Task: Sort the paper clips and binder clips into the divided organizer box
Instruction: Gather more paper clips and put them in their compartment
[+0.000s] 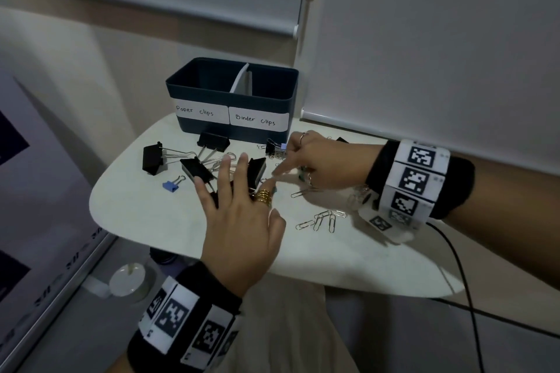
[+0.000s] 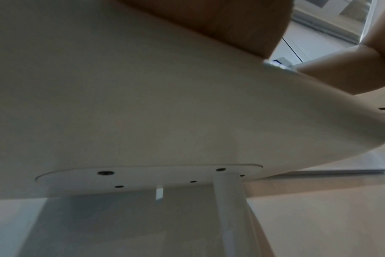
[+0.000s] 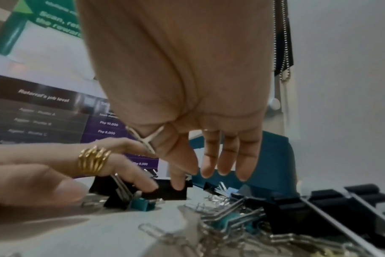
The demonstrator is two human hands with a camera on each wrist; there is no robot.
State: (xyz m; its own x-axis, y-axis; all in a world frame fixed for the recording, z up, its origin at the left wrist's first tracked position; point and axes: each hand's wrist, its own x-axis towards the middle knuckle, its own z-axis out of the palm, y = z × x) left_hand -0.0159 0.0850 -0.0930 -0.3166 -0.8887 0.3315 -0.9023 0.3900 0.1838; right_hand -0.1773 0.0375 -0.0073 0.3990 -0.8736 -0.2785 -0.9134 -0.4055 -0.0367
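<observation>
A dark blue organizer box (image 1: pixel 194 127) stands at the back of the white table (image 1: pixel 145 215), with a left compartment labelled paper clips and a right one labelled binder clips. My left hand (image 1: pixel 236 187) lies spread with straight fingers over a black binder clip (image 1: pixel 257 166). My right hand (image 1: pixel 303 157) hovers just right of it, fingers loose. In the right wrist view the right hand's (image 3: pixel 209 165) index fingertip touches that black clip (image 3: pixel 165 193), and a left hand (image 3: pixel 121 173) finger rests on it too. A small teal clip (image 3: pixel 141 205) lies beside it. Silver paper clips (image 1: pixel 321 219) lie near the front.
Large black binder clips (image 1: pixel 153 157) (image 1: pixel 213 140) and a small blue one (image 1: pixel 171 184) lie to the left. More small clips (image 1: pixel 274 148) sit by the box. A printed board (image 1: pixel 36 190) leans at the left, and a black cable (image 1: pixel 463 275) hangs at the right. The left wrist view shows only the table's underside (image 2: pixel 143 104).
</observation>
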